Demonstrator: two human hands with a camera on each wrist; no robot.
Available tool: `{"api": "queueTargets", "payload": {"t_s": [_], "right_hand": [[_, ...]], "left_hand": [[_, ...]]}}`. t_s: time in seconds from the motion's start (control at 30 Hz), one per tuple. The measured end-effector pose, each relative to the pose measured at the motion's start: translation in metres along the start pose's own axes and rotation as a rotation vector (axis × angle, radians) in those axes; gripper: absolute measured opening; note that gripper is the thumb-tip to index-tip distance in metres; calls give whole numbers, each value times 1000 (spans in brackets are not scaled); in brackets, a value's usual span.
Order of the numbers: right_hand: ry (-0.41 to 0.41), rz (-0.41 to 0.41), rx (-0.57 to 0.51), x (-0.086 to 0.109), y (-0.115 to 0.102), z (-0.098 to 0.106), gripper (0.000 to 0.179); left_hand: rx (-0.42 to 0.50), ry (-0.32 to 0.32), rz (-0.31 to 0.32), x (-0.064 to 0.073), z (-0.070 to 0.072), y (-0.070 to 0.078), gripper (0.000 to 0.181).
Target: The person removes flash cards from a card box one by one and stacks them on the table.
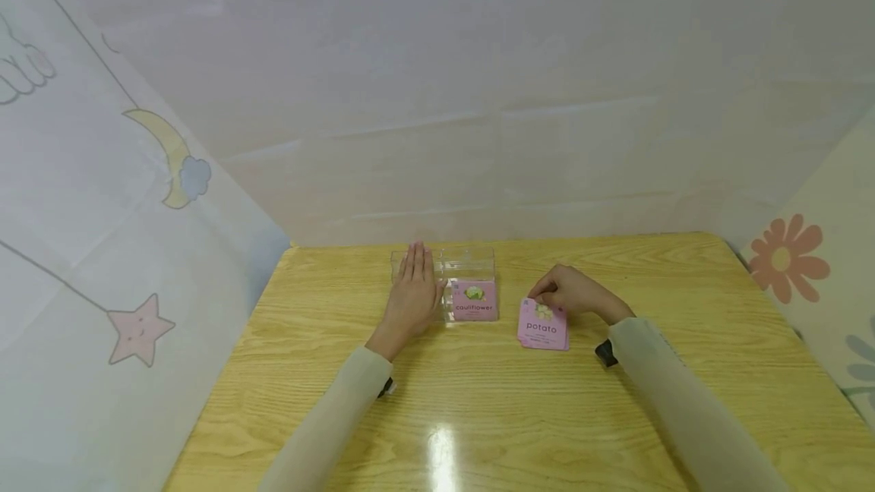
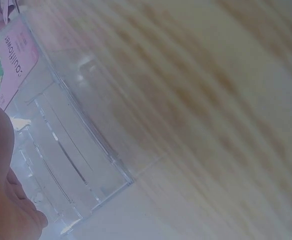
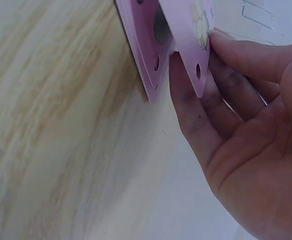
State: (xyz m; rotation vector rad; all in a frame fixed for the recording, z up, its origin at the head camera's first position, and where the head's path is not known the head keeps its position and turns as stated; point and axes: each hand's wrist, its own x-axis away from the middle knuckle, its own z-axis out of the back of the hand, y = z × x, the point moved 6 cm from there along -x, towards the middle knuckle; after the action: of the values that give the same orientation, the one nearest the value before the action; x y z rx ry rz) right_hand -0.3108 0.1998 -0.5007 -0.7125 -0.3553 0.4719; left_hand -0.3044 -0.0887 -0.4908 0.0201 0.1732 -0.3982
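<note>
My left hand (image 1: 413,296) lies with straight fingers over the left part of a clear plastic tray (image 1: 484,260). In the tray's front right compartment sits a pink card reading "cauliflower" (image 1: 475,303). To the right of the tray, my right hand (image 1: 573,291) pinches a pink "potato" card (image 1: 543,327) by its upper edge, between thumb and fingers. In the right wrist view this potato card (image 3: 188,35) is lifted at one end from a stack of pink cards (image 3: 142,55), with a small oval hole near its corner. The left wrist view shows the tray's compartments (image 2: 61,145) beside my left hand.
Everything rests on a yellow wood-grain table (image 1: 478,401). Pale cloth walls (image 1: 437,120) stand behind and at both sides, the side ones printed with a moon, a star and flowers.
</note>
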Motion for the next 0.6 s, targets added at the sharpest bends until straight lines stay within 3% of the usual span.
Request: {"api": "queueTargets", "payload": {"t_s": [0.33,0.6], "right_hand": [[10,8,8,-1,-1,0,24],[24,-6,16,-1,-1,-1,24]], "left_hand": [[-29,26,-14,-2,0,0,72],[-21,11,-3,-1,0,0,73]]}}
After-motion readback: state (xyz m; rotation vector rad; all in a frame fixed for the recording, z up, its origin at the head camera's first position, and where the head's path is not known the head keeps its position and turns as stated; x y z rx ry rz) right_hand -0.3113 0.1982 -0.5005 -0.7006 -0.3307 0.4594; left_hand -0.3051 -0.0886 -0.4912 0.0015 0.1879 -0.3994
